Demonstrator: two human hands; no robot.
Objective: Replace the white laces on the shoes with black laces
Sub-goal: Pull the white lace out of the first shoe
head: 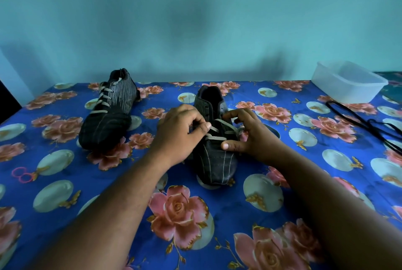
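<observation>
— Looking from the head view, where does the job stand?

— The near shoe (214, 139) sits mid-table on the flowered cloth (65, 182), toe toward the person, its white lace (219, 131) threaded only through the lower eyelets now; the upper ones look bare. The far shoe (108, 111) lies to the left, fully laced in white. The black laces (365, 124) wait at the right edge, near a clear plastic tub (348, 83).

— And the hands?

— The left hand (178, 132) comes in over the shoe's left side, fingers curled, thumb and forefinger pinching a strand of the white lace. The right hand (250, 135) steadies the other side: thumb flat on the vamp, forefinger hooked above the crossings, other fingers bent. Whether it actually nips the lace, I cannot tell.

— How to do this step well?

— I'd loosen one crossing at a time, drawing the strand straight out of its eyelet rather than yanking sideways, while the right hand keeps the shoe from sliding.
</observation>
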